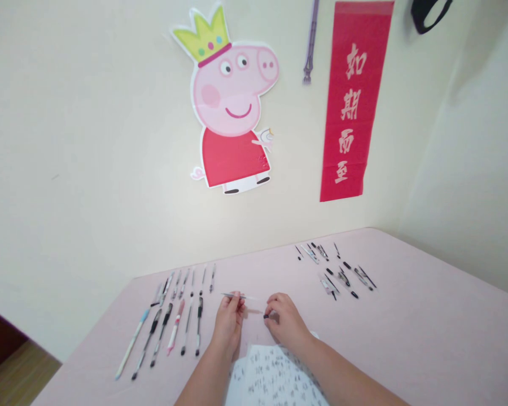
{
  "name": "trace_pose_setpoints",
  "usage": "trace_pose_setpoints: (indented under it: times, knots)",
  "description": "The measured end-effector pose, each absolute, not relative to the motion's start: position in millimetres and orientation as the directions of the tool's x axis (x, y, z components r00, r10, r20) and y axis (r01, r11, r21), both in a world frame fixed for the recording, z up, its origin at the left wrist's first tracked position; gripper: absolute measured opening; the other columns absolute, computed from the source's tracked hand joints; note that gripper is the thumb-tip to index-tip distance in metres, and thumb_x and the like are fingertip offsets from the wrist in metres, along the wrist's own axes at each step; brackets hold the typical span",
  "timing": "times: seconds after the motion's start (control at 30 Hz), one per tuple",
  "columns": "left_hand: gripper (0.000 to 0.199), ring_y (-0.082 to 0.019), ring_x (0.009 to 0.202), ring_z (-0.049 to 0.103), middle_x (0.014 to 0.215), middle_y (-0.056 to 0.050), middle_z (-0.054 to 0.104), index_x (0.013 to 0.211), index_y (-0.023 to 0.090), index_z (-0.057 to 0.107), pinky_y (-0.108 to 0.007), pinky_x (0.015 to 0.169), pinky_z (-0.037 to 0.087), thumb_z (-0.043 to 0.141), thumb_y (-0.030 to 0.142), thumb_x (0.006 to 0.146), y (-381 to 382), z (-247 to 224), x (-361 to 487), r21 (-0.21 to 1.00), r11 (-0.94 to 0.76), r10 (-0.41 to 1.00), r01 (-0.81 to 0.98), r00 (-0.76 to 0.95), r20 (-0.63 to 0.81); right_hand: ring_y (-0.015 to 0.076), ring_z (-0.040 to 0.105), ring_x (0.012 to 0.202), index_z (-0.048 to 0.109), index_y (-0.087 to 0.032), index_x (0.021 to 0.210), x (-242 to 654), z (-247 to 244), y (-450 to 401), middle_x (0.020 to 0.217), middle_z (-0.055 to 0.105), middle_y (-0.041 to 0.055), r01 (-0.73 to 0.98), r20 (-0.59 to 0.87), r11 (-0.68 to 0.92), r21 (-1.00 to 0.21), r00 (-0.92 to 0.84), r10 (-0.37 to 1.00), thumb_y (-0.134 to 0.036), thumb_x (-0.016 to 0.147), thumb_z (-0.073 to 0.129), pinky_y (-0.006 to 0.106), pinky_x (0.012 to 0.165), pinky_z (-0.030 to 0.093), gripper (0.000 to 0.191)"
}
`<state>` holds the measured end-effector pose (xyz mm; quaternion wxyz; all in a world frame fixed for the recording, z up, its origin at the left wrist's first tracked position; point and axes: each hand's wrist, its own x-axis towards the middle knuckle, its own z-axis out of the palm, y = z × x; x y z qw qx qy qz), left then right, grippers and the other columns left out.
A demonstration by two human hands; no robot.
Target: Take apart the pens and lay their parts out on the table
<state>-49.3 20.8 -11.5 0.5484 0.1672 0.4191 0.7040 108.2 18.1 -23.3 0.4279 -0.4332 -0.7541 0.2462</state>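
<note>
Near the middle of the pink table (385, 349), my left hand (230, 318) pinches a slender pen part (233, 295), which lies roughly level and has a clear end toward the right. My right hand (284, 317), just to its right, has its fingertips closed on a small black piece (266, 317). The two hands are apart. Written paper sheets (275, 378) lie below and between my forearms.
Several pens (165, 327) lie in two rows on the left of the table. Several pen parts and black caps (342, 276) are spread at the back right. Behind the table stands a wall (110, 169) with a pig cutout (232, 158) and red banner (355, 101).
</note>
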Motion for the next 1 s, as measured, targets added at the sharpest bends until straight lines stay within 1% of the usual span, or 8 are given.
trace_pose_setpoints:
  times: [0.1,0.2,0.3,0.4,0.53,0.7,0.9,1.0]
  knots:
    - [0.013,-0.004,0.051,0.054,0.061,0.002,0.058,0.067,0.014,0.055,-0.013,0.048,0.045,0.066,0.012,0.072,21.3,-12.8,-49.4,0.782,-0.04,0.917,-0.622,-0.334,-0.219,0.0221,0.051,0.091,0.059,-0.021,0.068,108.3,-23.3,17.8,0.087,0.057,0.005,0.453,0.427,0.501,-0.737,-0.263,0.865,-0.004,0.061,0.057,0.035,0.08,0.041,0.019]
    - [0.015,-0.005,0.053,0.054,0.062,0.002,0.058,0.067,0.014,0.055,-0.014,0.05,0.045,0.07,0.015,0.069,20.3,-12.3,-48.9,0.789,-0.039,0.928,-0.614,-0.316,-0.2,0.0225,0.051,0.09,0.057,-0.022,0.077,108.7,-24.9,19.0,0.085,0.057,0.0043,0.449,0.432,0.498,-0.742,-0.247,0.867,-0.005,0.061,0.056,0.035,0.079,0.041,0.023]
    - [0.019,-0.005,0.055,0.054,0.064,0.002,0.058,0.069,0.014,0.056,-0.014,0.053,0.045,0.074,0.019,0.064,18.6,-11.0,-47.5,0.809,-0.039,0.941,-0.587,-0.293,-0.167,0.0222,0.052,0.088,0.054,-0.022,0.083,108.7,-26.7,20.4,0.086,0.057,0.0044,0.445,0.437,0.475,-0.759,-0.193,0.879,-0.007,0.063,0.056,0.035,0.078,0.041,0.025]
    - [0.025,-0.005,0.056,0.054,0.066,0.003,0.059,0.073,0.014,0.057,-0.015,0.055,0.043,0.076,0.024,0.06,17.1,-10.7,-46.2,0.843,-0.044,0.954,-0.537,-0.273,-0.124,0.0206,0.053,0.084,0.053,-0.021,0.086,108.7,-26.0,20.6,0.087,0.057,0.0044,0.431,0.439,0.466,-0.773,-0.168,0.883,-0.009,0.066,0.055,0.033,0.077,0.042,0.023]
    - [0.027,-0.006,0.059,0.054,0.067,0.002,0.059,0.075,0.014,0.057,-0.017,0.058,0.043,0.074,0.031,0.063,15.3,-12.1,-45.3,0.888,-0.033,0.97,-0.459,-0.228,-0.081,0.0191,0.054,0.083,0.054,-0.021,0.085,108.3,-22.1,19.4,0.085,0.06,0.0031,0.408,0.449,0.488,-0.771,-0.193,0.872,-0.009,0.069,0.053,0.031,0.076,0.042,0.019]
    - [0.024,-0.008,0.061,0.055,0.068,0.001,0.06,0.076,0.014,0.057,-0.019,0.061,0.042,0.071,0.032,0.067,13.2,-11.9,-43.9,0.909,-0.022,0.982,-0.417,-0.181,-0.059,0.0183,0.055,0.079,0.057,-0.02,0.085,107.3,-24.4,20.6,0.081,0.062,0.0028,0.403,0.428,0.479,-0.78,-0.214,0.878,-0.01,0.072,0.051,0.032,0.075,0.042,0.018]
    - [0.03,-0.007,0.059,0.053,0.065,0.002,0.058,0.072,0.014,0.056,-0.018,0.059,0.041,0.076,0.033,0.059,14.7,-8.3,-44.6,0.887,-0.048,0.959,-0.459,-0.27,-0.088,0.0183,0.055,0.082,0.062,-0.019,0.09,110.3,-27.6,25.2,0.082,0.062,0.0038,0.423,0.45,0.504,-0.753,-0.228,0.863,-0.009,0.073,0.051,0.032,0.078,0.042,0.022]
    - [0.032,-0.005,0.056,0.052,0.064,0.004,0.056,0.07,0.014,0.054,-0.017,0.055,0.04,0.077,0.033,0.056,17.3,-9.1,-48.3,0.856,-0.088,0.927,-0.509,-0.357,-0.117,0.0183,0.055,0.083,0.065,-0.019,0.086,112.8,-25.0,25.8,0.081,0.061,0.0043,0.436,0.467,0.522,-0.733,-0.235,0.852,-0.008,0.074,0.05,0.031,0.078,0.041,0.021]
